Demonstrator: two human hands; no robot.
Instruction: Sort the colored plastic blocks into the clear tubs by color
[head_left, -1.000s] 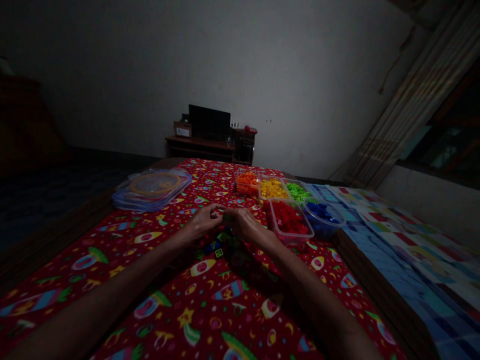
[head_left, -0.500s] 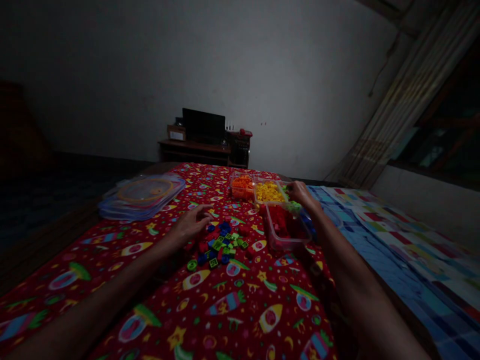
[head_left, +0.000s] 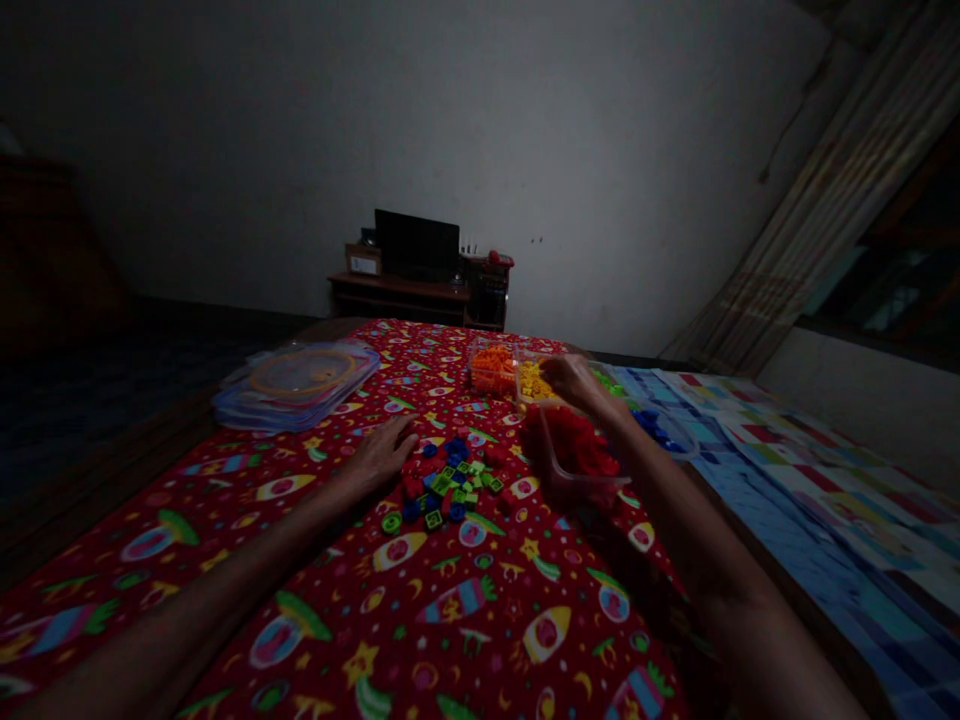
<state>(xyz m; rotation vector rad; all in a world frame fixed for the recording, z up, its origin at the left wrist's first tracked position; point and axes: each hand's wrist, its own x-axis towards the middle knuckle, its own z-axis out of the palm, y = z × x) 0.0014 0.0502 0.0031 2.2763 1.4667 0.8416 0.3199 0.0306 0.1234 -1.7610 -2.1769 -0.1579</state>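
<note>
Many blocks (head_left: 442, 484) at mixed angles

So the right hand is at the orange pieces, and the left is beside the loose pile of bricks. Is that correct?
Not quite: the head view shows the right hand at the yellow pieces, not the orange ones. The left hand is beside the loose pile.

Looks like smooth, hard plastic in the small green, blue and red blocks (head_left: 442, 483); like clear, faintly glossy plastic in the rectangular box of red pieces (head_left: 589, 482) and the flat, blue-edged lids (head_left: 300, 380). Seems matt cloth across the red rocket-printed sheet (head_left: 375, 640).
</note>
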